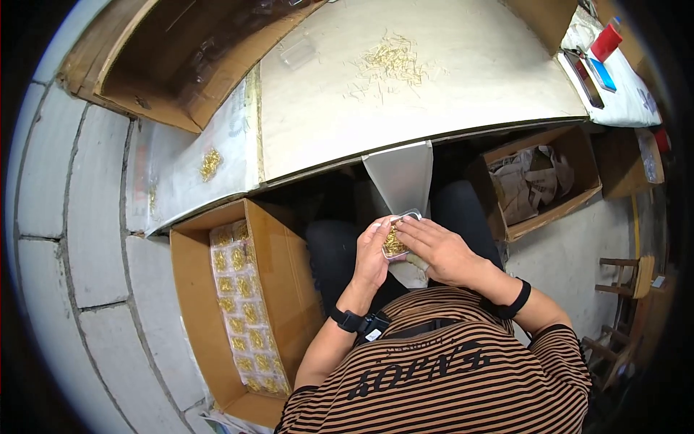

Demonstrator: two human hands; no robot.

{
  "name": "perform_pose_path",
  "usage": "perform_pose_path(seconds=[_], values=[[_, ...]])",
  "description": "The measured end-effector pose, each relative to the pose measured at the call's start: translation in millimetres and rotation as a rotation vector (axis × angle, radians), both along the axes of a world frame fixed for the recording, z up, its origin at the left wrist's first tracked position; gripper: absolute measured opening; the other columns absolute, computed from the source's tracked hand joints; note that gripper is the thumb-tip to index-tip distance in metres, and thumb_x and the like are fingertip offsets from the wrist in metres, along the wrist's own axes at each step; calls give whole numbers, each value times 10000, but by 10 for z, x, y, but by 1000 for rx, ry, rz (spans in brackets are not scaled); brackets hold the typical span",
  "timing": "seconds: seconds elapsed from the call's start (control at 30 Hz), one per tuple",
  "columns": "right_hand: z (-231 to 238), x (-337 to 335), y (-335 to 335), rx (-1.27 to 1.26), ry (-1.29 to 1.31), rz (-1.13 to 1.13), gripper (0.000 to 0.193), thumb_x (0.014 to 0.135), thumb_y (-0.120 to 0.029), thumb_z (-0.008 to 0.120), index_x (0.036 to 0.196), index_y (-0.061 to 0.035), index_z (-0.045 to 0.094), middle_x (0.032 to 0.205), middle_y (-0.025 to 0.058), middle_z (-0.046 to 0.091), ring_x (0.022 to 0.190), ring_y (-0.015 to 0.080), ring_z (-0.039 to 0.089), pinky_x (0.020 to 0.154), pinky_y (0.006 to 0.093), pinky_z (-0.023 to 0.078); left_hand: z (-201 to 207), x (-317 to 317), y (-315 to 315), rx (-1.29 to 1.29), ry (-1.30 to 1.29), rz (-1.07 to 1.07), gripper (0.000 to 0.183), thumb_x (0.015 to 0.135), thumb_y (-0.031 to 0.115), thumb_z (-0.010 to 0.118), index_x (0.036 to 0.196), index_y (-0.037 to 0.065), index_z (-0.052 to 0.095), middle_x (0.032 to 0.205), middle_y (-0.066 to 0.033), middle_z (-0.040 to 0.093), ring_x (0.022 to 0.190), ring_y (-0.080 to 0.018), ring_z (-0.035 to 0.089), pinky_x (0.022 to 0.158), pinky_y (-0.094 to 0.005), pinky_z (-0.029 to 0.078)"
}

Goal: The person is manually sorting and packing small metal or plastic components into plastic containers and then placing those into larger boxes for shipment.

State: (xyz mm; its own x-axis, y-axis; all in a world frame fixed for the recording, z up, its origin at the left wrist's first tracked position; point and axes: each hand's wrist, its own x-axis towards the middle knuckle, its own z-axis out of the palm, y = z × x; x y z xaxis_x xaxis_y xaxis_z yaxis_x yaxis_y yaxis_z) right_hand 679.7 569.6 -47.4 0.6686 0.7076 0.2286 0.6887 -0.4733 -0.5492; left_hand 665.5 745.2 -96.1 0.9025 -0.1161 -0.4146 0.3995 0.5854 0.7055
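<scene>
Over my lap, a small clear plastic box [395,243] full of thin gold-coloured metal pieces sits between my hands. My left hand [371,254] is closed round its left side, with the thumb along the edge. My right hand [447,253] grips it from the right, fingers across the top and the thumb, which has a pale covering, at the near side. Part of the box is hidden under these fingers. The lid cannot be made out clearly. On the worktable ahead lies a loose pile of similar gold pieces [390,64].
To my left, a cardboard box [283,275] holds rows of filled clear boxes [242,304]. Another carton [210,98] stands at the far left, near a small gold heap [210,165]. A grey chute [402,170] hangs from the table [311,137]. A carton [517,230] with crumpled paper stands right.
</scene>
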Motion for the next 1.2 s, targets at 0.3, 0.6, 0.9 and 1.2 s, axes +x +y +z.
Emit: perform_pose_path(seconds=[0.3,0.6,0.9,1.2], values=[[53,-1,-275,384,506,-400,401,799,-39,661,1171,37,531,994,142,611,883,228,614,778,317,496,124,-27,59,-93,-41,-74,344,955,238,478,1191,-12,475,1089,-134,596,925,-203,648,650,-321,607],[-39,79,-177,543,858,-453,319,829,-1,640,1135,51,564,841,18,595,733,55,533,677,200,462,207,22,98,-110,-41,-196,381,914,124,529,1259,7,417,1188,-145,543,1028,-229,606,767,-375,585],[-302,17,-133,354,349,-589,287,811,-217,609,1060,-74,597,953,147,644,866,330,635,736,396,513,241,81,-175,162,-64,-176,362,880,111,512,1213,-24,467,1104,-133,598,953,-227,629,671,-340,592],[-196,1,-206,440,409,-573,301,789,-133,599,1070,-35,554,806,162,631,782,329,628,684,412,478,-20,153,-143,106,-344,-298,433,874,63,577,1272,-29,434,1218,-190,518,1046,-273,559,833,-357,517]])
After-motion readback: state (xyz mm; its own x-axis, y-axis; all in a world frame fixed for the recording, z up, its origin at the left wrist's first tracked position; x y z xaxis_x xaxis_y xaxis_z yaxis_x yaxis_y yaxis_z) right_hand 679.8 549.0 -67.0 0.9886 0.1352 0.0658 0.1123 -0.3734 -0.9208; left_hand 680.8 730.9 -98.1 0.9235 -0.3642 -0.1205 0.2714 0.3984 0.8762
